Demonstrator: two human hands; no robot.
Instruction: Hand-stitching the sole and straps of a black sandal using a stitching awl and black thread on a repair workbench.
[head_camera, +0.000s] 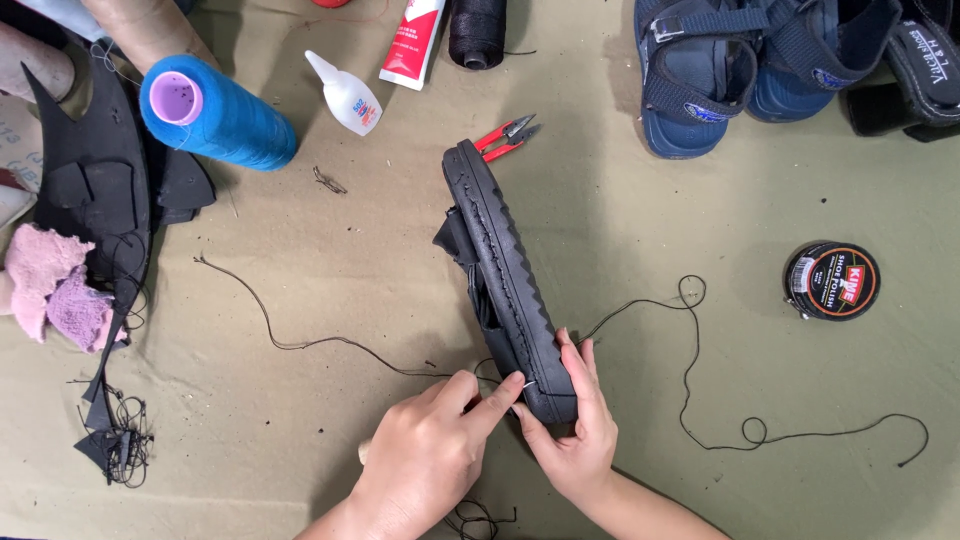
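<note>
Near your body, your right hand (572, 430) grips the sandal's (505, 280) near end, its length running away; your left hand (430, 450) pinches a needle (524, 386) against it.

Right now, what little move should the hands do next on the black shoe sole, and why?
Probably push the thin metal needle on through the black rubber sandal sole: the left hand pinches it at the edge, and the right hand grips that end steady.
</note>
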